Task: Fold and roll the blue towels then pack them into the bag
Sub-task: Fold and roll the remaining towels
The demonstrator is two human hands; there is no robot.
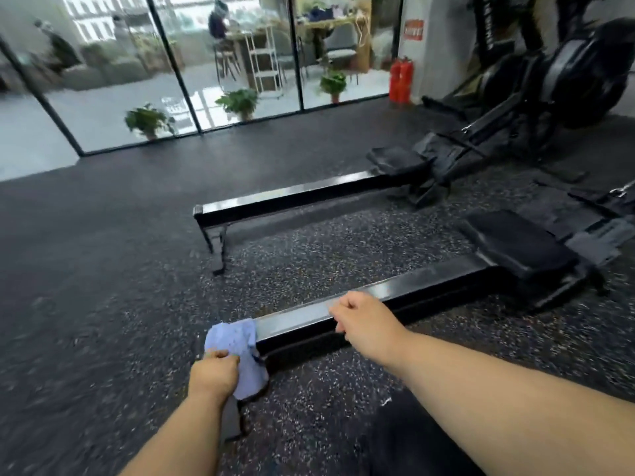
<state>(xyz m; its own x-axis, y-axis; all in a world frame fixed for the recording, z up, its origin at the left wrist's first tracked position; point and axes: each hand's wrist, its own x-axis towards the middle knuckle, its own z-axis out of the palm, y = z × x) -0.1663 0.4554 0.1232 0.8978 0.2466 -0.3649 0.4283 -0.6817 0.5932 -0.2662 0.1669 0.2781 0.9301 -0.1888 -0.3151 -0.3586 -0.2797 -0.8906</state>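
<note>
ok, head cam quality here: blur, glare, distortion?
Head view: motion blur smears the floor at left and the background; glare streaks along both rower rails; wide-angle bending at the edges. The blue towel and both hands, left and right, stay fairly sharp.

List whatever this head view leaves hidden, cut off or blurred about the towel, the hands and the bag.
- Bag: none in the head view; where it sits cannot be told.
- Blue towel: bunched over the rail end; the left hand covers part, so folds are unreadable.
- Right hand: its back faces the camera; fingers curl out of sight, grip unclear.
- Red sign: lettering blurred.
</note>
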